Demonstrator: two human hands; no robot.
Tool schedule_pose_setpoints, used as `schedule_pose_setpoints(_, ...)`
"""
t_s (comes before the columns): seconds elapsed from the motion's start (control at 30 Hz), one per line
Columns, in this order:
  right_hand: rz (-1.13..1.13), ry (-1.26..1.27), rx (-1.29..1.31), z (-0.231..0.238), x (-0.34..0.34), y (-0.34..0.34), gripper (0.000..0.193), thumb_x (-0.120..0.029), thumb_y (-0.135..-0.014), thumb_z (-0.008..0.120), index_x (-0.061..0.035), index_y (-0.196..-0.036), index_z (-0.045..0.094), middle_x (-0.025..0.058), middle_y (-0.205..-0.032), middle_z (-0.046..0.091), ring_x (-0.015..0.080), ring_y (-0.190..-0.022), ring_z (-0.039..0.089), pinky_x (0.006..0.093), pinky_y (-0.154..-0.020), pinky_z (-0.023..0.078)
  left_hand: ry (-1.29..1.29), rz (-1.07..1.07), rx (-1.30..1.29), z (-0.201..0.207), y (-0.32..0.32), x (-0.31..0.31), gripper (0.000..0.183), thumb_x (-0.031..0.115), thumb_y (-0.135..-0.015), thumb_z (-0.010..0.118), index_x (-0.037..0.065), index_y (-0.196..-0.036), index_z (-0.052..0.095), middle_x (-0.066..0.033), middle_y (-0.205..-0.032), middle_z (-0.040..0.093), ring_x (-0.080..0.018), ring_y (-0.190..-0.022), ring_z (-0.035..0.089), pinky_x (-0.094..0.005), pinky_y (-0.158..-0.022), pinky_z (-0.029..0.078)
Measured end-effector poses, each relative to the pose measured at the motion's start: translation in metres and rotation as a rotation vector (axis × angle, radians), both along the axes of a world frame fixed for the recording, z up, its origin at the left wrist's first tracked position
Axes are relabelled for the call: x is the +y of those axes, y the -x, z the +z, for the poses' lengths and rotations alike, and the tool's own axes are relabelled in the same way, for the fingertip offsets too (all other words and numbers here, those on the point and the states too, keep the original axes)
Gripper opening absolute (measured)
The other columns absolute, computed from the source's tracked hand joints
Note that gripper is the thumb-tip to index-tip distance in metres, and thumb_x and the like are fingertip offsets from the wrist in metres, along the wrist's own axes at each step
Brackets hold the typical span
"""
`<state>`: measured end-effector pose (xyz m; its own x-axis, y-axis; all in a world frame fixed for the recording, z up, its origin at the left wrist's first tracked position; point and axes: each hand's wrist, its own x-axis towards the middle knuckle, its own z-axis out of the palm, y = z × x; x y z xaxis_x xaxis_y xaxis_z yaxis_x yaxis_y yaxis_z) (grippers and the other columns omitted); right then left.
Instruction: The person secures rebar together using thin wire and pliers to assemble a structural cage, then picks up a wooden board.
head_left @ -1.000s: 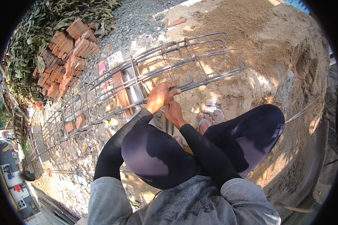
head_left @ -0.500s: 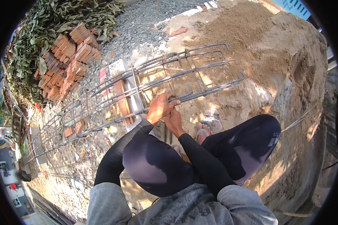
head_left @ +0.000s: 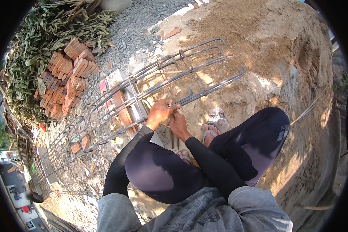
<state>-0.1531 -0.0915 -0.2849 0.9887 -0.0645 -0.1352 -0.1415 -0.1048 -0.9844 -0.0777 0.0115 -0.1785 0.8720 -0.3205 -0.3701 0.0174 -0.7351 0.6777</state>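
A long rebar cage [head_left: 143,92] of steel bars with hooked ends and square ties runs from the far left to the upper right. My left hand [head_left: 161,113] is closed around its nearest lengthwise bar, fingers curled over the top. Just below and right of it, my right hand [head_left: 178,125] is closed at the same bar, its fingertips against the left thumb. What the right fingers pinch is hidden. Two thin dark rods [head_left: 175,142] show under the right hand; I cannot tell whether they are held or lie on the ground.
A wooden plank [head_left: 123,110] and a white block [head_left: 137,108] lie under the cage. Stacked red bricks [head_left: 67,79] stand at the left, beside leafy branches [head_left: 23,62]. Grey gravel [head_left: 139,23] and sand [head_left: 255,31] lie beyond. A clear plastic bag [head_left: 218,116] is near my foot.
The whole view has shifted and turned slightly. Both hands stay together at the same stretch of the near bar, with only a small change in the fingers.
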Motion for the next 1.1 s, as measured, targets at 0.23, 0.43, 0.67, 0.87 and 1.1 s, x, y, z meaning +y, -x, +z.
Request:
schedule_pose_setpoints(0.23,0.009,0.372,-0.014,0.105,-0.034,0.011,0.026,-0.019,-0.094,0.061,-0.0001,-0.108,0.072,0.0216,-0.077,0.068,0.0313,-0.069,0.07,0.0426,-0.066,0.051,-0.087,0.079,-0.18,-0.004,0.016,0.023,0.044,0.046,-0.088,0.072,0.008,-0.109,0.076,-0.0199,-0.099,0.074,-0.0381,-0.096,0.07,-0.0475,-0.083,0.052)
schedule_pose_setpoints(0.43,0.016,0.64,-0.295,0.143,-0.053,-0.15,0.034,-0.027,-0.099,0.054,0.0002,-0.099,0.074,0.0248,-0.082,0.07,0.0407,-0.074,0.069,0.0492,-0.071,0.051,-0.006,0.092,-0.218,0.012,0.018,0.006,0.044,0.048,-0.084,0.076,0.011,-0.107,0.078,-0.0184,-0.093,0.073,-0.0392,-0.092,0.069,-0.0492,-0.08,0.052)
schedule_pose_setpoints(0.67,-0.028,0.876,-0.208,0.089,0.01,-0.196,0.044,-0.034,-0.101,0.05,-0.0001,-0.089,0.074,0.0308,-0.089,0.069,0.0496,-0.087,0.068,0.0581,-0.08,0.052,0.031,0.093,-0.333,-0.014,0.019,0.0,0.036,0.045,-0.083,0.077,0.014,-0.101,0.08,-0.0165,-0.078,0.071,-0.0381,-0.079,0.069,-0.0478,-0.073,0.053)
schedule_pose_setpoints(0.87,0.158,0.999,-0.408,0.104,-0.011,-0.199,0.041,-0.035,-0.098,0.057,-0.0021,-0.08,0.074,0.0266,-0.079,0.07,0.046,-0.079,0.069,0.0563,-0.076,0.054,-0.018,0.074,-0.354,-0.011,0.015,0.0,0.038,0.045,-0.083,0.077,0.013,-0.103,0.079,-0.0161,-0.081,0.072,-0.0375,-0.086,0.07,-0.0469,-0.077,0.053)
schedule_pose_setpoints(1.1,0.451,1.019,-0.591,0.135,0.009,-0.179,0.035,-0.029,-0.094,0.061,0.0023,-0.084,0.073,0.0273,-0.079,0.069,0.0438,-0.078,0.071,0.0514,-0.071,0.057,-0.012,0.127,-0.28,-0.002,0.019,0.007,0.033,0.041,-0.079,0.08,0.012,-0.094,0.08,-0.0173,-0.084,0.072,-0.0367,-0.084,0.07,-0.0483,-0.074,0.053)
